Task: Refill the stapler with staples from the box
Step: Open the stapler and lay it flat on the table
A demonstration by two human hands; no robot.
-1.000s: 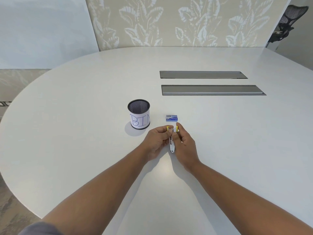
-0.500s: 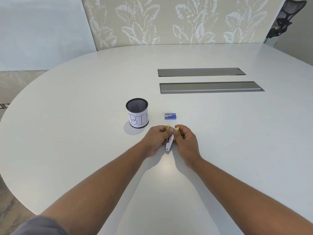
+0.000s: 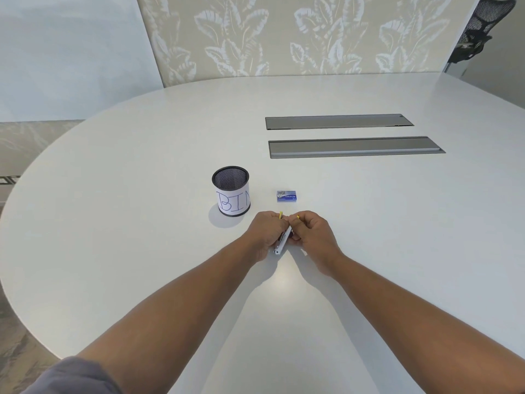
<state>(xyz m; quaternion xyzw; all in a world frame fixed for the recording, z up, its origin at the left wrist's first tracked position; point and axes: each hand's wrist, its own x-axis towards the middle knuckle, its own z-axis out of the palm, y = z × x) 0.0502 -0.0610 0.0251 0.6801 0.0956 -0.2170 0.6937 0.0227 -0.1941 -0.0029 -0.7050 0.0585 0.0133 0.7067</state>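
A small white stapler (image 3: 281, 242) with yellow tips is held between both hands just above the white table (image 3: 142, 223). My left hand (image 3: 265, 231) grips its left side and my right hand (image 3: 312, 233) pinches its right side, fingers curled. The two halves look spread apart at the far end, where the yellow tips stick out. Most of the stapler is hidden by my fingers. A small blue staple box (image 3: 286, 195) lies shut on the table just beyond my hands.
A black mesh cup (image 3: 231, 190) with a paper label reading "BIN" stands left of the staple box. Two grey cable hatches (image 3: 355, 147) are set into the table farther back. A black office chair (image 3: 480, 29) stands at the far right.
The stapler has tilted, its near end swinging left. The yellow tips have spread further apart, and my hands have closed in around the stapler's body.
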